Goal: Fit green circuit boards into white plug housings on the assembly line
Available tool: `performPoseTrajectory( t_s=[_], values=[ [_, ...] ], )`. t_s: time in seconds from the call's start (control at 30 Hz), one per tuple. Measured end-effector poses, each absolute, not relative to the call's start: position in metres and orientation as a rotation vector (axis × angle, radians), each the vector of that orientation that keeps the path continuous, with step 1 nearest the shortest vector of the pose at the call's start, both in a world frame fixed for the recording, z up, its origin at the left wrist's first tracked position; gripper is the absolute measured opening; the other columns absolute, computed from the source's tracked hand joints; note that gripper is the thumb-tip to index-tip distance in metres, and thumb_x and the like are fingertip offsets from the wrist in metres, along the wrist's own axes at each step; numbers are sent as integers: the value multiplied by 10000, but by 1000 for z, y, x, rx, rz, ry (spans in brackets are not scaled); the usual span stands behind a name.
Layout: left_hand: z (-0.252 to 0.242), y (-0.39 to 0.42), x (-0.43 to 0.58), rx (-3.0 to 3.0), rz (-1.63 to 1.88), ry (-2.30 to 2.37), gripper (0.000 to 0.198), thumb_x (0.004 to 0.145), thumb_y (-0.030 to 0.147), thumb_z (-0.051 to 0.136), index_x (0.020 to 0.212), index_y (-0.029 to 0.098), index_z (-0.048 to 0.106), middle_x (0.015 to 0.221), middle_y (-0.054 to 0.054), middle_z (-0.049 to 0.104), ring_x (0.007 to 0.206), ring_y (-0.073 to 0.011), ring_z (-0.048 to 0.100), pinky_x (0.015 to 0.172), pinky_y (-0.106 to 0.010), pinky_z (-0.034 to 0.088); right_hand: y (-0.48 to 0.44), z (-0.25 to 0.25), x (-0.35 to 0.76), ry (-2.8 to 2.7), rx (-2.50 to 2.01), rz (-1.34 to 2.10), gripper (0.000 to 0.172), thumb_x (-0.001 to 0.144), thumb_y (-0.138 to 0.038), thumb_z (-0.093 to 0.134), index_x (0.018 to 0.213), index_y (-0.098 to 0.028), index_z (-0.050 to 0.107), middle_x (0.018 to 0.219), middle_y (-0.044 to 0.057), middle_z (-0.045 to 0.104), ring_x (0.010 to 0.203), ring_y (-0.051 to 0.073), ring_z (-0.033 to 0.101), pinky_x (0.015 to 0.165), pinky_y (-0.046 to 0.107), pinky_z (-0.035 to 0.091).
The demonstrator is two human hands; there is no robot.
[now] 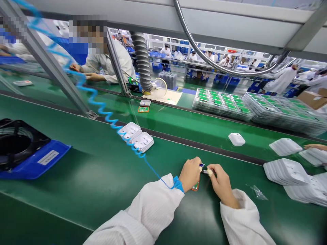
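My left hand (190, 174), with a blue wrist strap (178, 184) on it, is closed around a small green circuit board (196, 185) with an orange edge. Most of the board is hidden by the hand. A small dark blue part (201, 165) sticks out at its fingertips. Just to the right, my right hand (221, 180) pinches a small silver metal piece (205, 172) between thumb and forefinger, pointing at the left hand. Cream-coloured covers show on the fingertips. Whether the metal piece touches the board cannot be made out.
White plastic housings (143, 142) lie left of centre; stacked white covers (286, 172) stand at right. A small plastic bag (258, 192) lies nearby. Trays of green boards (221, 103) line the back. A black fan (19, 144) sits left. A blue coiled cord (102, 109) hangs across; co-workers sit beyond.
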State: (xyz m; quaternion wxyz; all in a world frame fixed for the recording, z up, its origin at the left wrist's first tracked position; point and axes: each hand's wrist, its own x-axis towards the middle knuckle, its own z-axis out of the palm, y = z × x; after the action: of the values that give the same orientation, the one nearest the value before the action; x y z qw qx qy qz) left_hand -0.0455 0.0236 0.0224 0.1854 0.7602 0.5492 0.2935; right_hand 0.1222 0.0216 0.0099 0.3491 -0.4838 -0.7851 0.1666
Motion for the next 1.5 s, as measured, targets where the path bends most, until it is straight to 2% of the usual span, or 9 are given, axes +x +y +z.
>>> performPoseTrajectory(
  t_s=[0.1, 0.23, 0.33, 0.73, 1.1, 1.23, 1.33, 1.4, 1.5],
  values=[
    [21, 19, -47, 1961, 949, 1403, 247, 712, 31, 453, 903, 185, 485, 834, -1, 586, 776, -146, 530, 700, -257, 400, 20, 13, 122, -2070, -1204, 437, 157, 907, -245, 381, 924, -209, 533, 906, 42, 571, 853, 172, 530, 752, 300, 416],
    [21, 17, -47, 1815, 976, 1338, 195, 673, 32, 472, 789, 185, 509, 761, 20, 572, 721, -124, 526, 659, -229, 400, 20, 14, 124, -2101, -1181, 455, 144, 901, -214, 392, 901, -209, 536, 889, 35, 570, 846, 169, 523, 742, 299, 413],
    [22, 17, -46, 1766, 1009, 1329, 175, 667, 48, 487, 775, 183, 513, 745, 26, 565, 706, -119, 519, 651, -226, 397, 20, 14, 124, -2116, -1173, 456, 146, 898, -199, 391, 896, -207, 537, 887, 34, 572, 849, 170, 522, 748, 303, 412],
    [21, 17, -48, 1949, 975, 1324, 131, 697, 58, 472, 738, 181, 492, 741, 17, 545, 705, -126, 496, 646, -234, 366, 18, 19, 121, -2159, -1161, 457, 175, 894, -187, 388, 882, -220, 560, 872, 30, 594, 837, 176, 542, 728, 297, 422],
    [22, 19, -54, 2290, 728, 1387, 74, 788, 117, 449, 796, 185, 477, 820, -21, 565, 806, -174, 506, 742, -291, 375, 17, 11, 110, -2252, -1178, 332, 214, 910, -214, 354, 847, -200, 558, 847, 54, 598, 821, 199, 532, 742, 352, 417],
    [30, 23, -69, 2193, 691, 1433, 145, 764, 178, 520, 907, 190, 497, 918, -25, 578, 868, -190, 513, 773, -311, 386, 36, 18, 114, -2282, -1181, 465, 179, 886, -262, 417, 979, -210, 560, 944, 50, 605, 873, 187, 552, 781, 337, 438],
    [33, 19, -85, 2073, 771, 1479, 217, 757, 197, 522, 971, 189, 494, 983, -41, 563, 923, -201, 495, 801, -324, 393, 79, 22, 131, -2131, -1299, 426, 339, 857, -368, 459, 1132, -176, 501, 1042, 91, 585, 930, 203, 558, 814, 352, 448],
    [31, 14, -92, 2010, 809, 1512, 166, 764, 179, 487, 929, 185, 503, 941, -41, 562, 901, -199, 491, 797, -327, 395, 117, 20, 143, -2006, -1460, 219, 447, 825, -414, 480, 1169, -128, 474, 1048, 135, 566, 937, 239, 549, 828, 397, 436],
    [23, 9, -95, 1962, 846, 1522, 140, 756, 160, 470, 887, 185, 511, 902, -38, 567, 876, -197, 492, 787, -329, 395, 172, 15, 150, -1942, -1651, -89, 562, 767, -405, 531, 1219, -89, 425, 1142, 191, 510, 1068, 307, 466, 897, 454, 371]
  ],
)
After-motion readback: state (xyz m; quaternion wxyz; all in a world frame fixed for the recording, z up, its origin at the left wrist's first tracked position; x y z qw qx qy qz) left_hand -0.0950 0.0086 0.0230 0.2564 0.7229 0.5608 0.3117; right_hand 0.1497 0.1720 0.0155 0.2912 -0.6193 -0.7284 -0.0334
